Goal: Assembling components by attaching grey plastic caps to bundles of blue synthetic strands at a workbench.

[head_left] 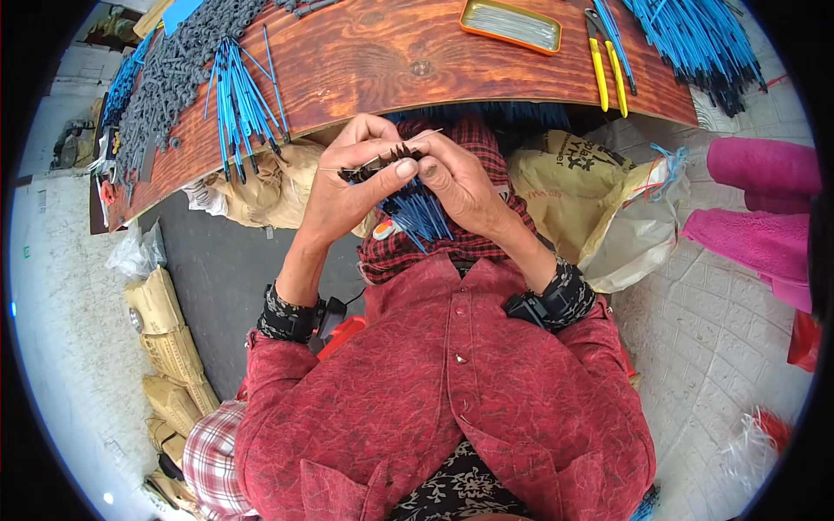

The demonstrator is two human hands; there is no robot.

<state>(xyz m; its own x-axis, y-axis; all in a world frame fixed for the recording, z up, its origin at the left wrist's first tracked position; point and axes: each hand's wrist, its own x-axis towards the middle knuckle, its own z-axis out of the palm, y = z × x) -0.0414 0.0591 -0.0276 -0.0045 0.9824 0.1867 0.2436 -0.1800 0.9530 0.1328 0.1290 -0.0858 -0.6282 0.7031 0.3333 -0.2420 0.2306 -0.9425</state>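
Observation:
Over my lap I hold a bundle of thin blue rods (423, 217) with black ends between both hands. My left hand (352, 174) is closed on its left side, thumb laid along the black ends. My right hand (462, 182) grips it from the right, thumb and fingers pinching near the top. A thin pale wire (424, 136) runs across the black ends between my fingers; whether it passes through them I cannot tell. The rods' lower ends hang toward my checked trousers, beside a small white and orange round thing (383, 228).
On the wooden table (373, 65) lie an orange tin (508, 26) of fine metal wires, yellow-handled pliers (608, 74), blue rods (239, 100) and a heap of grey plastic parts (174, 87). More blue rods (695, 43) overhang the right edge. Sacks (565, 187) stand below.

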